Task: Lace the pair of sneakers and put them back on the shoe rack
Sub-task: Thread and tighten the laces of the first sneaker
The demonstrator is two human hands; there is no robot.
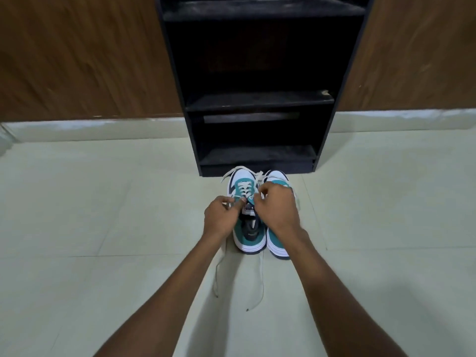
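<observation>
Sneakers stand side by side on the pale tiled floor (pixel 103 202), just in front of the black shoe rack (pixel 257 104), toes pointing toward its lowest shelf and heels toward us. We see the left sneaker (pixel 244 186) with white lace crossed through its front eyelets, teal and white with a dark trim, its tongue label showing between our hands. The right sneaker (pixel 277 243) sits touching it or nearly so, and most of its top is hidden under our right hand (pixel 277 210).

Both our hands meet over the left sneaker, near the top of its lacing. Our left hand (pixel 221 215) is curled, thumb and forefinger pinching a strand of the white lace (pixel 244 191) at the shoe's left edge. Our right hand is also curled with fingers bent in, pinching lace at the shoe's right edge; exactly which strand it holds we cannot tell.

Two loose lace ends trail from the sneakers back along the floor toward us, on the side away from the rack, lying between our forearms. More lace loops out past the toes, close to the rack's base. Brown wood panels (pixel 77 60) flank the rack on both sides.
</observation>
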